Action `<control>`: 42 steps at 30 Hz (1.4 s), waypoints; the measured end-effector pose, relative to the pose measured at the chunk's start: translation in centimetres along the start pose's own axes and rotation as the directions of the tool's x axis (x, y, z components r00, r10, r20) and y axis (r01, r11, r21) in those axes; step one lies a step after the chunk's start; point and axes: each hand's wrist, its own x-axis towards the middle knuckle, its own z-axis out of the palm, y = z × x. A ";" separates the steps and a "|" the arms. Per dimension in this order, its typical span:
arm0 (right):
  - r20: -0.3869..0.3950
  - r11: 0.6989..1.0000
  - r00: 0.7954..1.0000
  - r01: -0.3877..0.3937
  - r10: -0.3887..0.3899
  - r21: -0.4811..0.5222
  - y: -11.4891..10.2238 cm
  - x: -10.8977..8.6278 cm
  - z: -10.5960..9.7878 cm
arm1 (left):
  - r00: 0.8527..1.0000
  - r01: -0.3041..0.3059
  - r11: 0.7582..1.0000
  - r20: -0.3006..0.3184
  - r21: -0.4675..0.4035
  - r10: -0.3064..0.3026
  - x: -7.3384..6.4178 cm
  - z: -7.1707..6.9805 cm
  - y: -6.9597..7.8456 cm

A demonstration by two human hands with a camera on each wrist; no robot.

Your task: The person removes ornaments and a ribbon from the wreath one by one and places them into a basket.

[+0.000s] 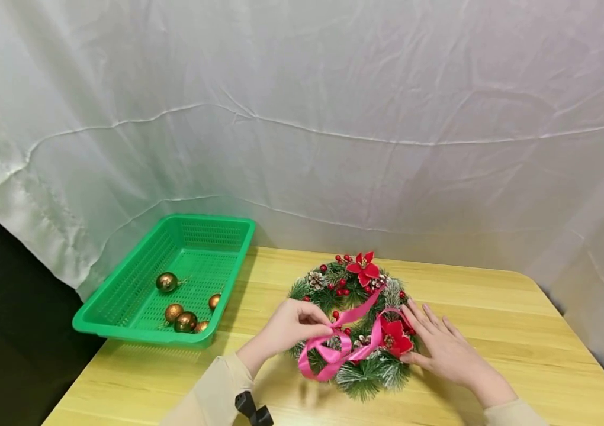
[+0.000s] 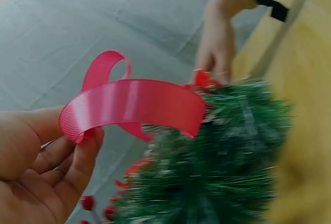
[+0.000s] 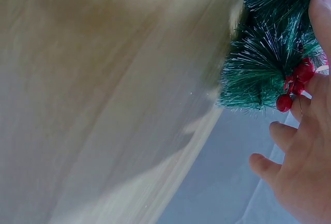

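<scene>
A green Christmas wreath (image 1: 366, 378) lies on the table, trimmed with red poinsettias (image 1: 364, 269), red berries and pinecones. Over its left and middle part loops a shiny pink ribbon (image 1: 317, 368). My left hand (image 1: 291, 325) pinches the ribbon between thumb and fingers just above the wreath's left side; the left wrist view shows the ribbon (image 2: 134, 102) arching away from those fingertips. At the wreath's right edge my right hand (image 1: 443, 349) rests with its fingers spread, beside the lower poinsettia (image 1: 394, 336). Red berries (image 3: 303, 70) sit close to its fingers in the right wrist view.
To the left stands a green plastic basket (image 1: 137, 334) holding several bronze and copper baubles (image 1: 166, 282). Behind the wooden table (image 1: 494, 307) hangs a white cloth (image 1: 334, 148). A black strap (image 1: 254, 408) is at the left sleeve.
</scene>
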 end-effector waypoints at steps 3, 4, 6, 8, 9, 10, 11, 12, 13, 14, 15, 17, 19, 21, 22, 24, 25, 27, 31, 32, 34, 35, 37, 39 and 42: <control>-0.004 1.000 1.000 0.005 -0.005 0.000 0.0 0.0 -0.1 | 0.999 0.007 0.999 0.046 0.039 -0.009 -0.4 1.3 -0.5; -0.003 1.000 1.000 0.004 -0.004 -0.001 0.0 0.0 -0.1 | 0.998 0.008 0.999 0.056 0.049 -0.011 -0.5 1.7 -0.7; -0.004 1.000 1.000 0.002 -0.003 -0.005 0.0 0.1 -0.2 | 0.998 0.007 0.998 0.062 0.057 -0.011 -0.6 2.4 -0.9; 0.001 1.000 1.000 0.001 -0.001 -0.009 0.0 0.2 -0.2 | 0.998 -0.006 0.998 0.059 0.057 0.003 -0.5 3.0 -1.0; -0.001 1.000 1.000 0.002 -0.002 -0.013 0.0 0.2 -0.2 | 0.998 -0.018 0.998 0.054 0.054 0.015 -0.5 3.3 -1.0; -0.001 1.000 1.000 0.003 -0.003 -0.016 0.0 0.2 -0.2 | 0.998 -0.025 0.998 0.050 0.050 0.023 -0.4 3.6 -1.0; -0.001 1.000 1.000 0.001 -0.001 -0.013 0.0 0.2 -0.2 | 0.999 -0.031 0.999 0.045 0.038 0.029 -0.4 3.9 -1.0; 0.000 1.000 1.000 0.002 -0.002 -0.014 0.0 0.2 -0.2 | 0.999 -0.037 0.999 0.036 0.026 0.036 -0.3 4.2 -0.9; 0.000 1.000 1.000 0.003 -0.003 -0.016 0.0 0.2 -0.2 | 0.999 -0.041 0.999 0.025 0.017 0.041 -0.2 4.5 -0.9; 0.001 1.000 1.000 0.003 -0.003 -0.017 0.1 0.2 -0.2 | 0.999 -0.039 0.999 0.012 0.007 0.039 -0.2 4.7 -0.9; 0.001 1.000 1.000 0.002 -0.002 -0.016 0.1 0.2 -0.2 | 0.999 -0.035 0.999 -0.001 0.000 0.035 -0.2 5.0 -0.9; 0.002 1.000 1.000 0.002 -0.002 -0.014 0.1 0.2 -0.2 | 0.999 -0.026 1.000 -0.023 -0.003 0.026 -0.2 5.5 -0.9; 0.005 1.000 1.000 0.003 -0.003 -0.017 0.1 0.2 -0.2 | 0.999 -0.010 1.000 -0.037 0.005 0.010 -0.2 5.9 -0.9; 0.002 1.000 1.000 0.003 -0.003 -0.014 0.2 0.3 -0.2 | 0.999 0.004 1.000 -0.037 0.009 -0.004 -0.2 6.3 -0.9; 0.000 1.000 1.000 0.005 -0.005 -0.017 0.2 0.3 -0.2 | 0.999 0.009 1.000 -0.035 0.012 -0.009 -0.2 6.4 -0.9; -0.004 1.000 1.000 0.007 -0.007 -0.017 0.1 0.3 -0.2 | 0.999 0.009 0.999 -0.031 0.031 -0.008 -0.1 6.6 -0.8; -0.008 1.000 1.000 0.009 -0.009 -0.020 0.1 0.4 -0.3 | 1.000 0.002 0.999 -0.027 0.045 -0.001 -0.1 6.7 -0.8; -0.009 1.000 1.000 0.010 -0.010 -0.020 0.1 0.3 -0.3 | 1.000 -0.016 0.997 -0.020 0.081 0.018 0.0 6.9 -0.7; -0.009 1.000 1.000 0.008 -0.008 -0.015 0.0 0.2 -0.3 | 0.999 -0.032 0.990 -0.034 0.135 0.037 0.1 7.1 -0.5; -0.008 1.000 1.000 0.007 -0.007 -0.014 0.0 0.2 -0.2 | 0.999 -0.030 0.990 -0.041 0.140 0.036 0.1 7.1 -0.5; -0.008 1.000 1.000 0.006 -0.006 -0.013 0.0 0.2 -0.2 | 0.998 -0.016 0.990 -0.052 0.137 0.024 0.2 7.1 -0.5; -0.009 1.000 1.000 0.007 -0.007 -0.014 0.0 0.2 -0.2 | 0.998 -0.013 0.991 -0.053 0.137 0.020 0.2 7.1 -0.5; -0.008 1.000 1.000 0.006 -0.006 -0.015 0.0 0.2 -0.2 | 0.999 -0.012 0.990 -0.041 0.143 0.018 0.2 7.1 -0.5; -0.007 1.000 1.000 0.005 -0.005 -0.011 -0.1 0.2 -0.2 | 1.000 -0.020 0.987 -0.019 0.161 0.023 0.2 6.9 -0.5; 0.000 1.000 1.000 0.001 -0.001 -0.007 -0.2 0.2 -0.1 | 1.000 -0.028 0.988 0.005 0.154 0.028 0.2 6.5 -0.5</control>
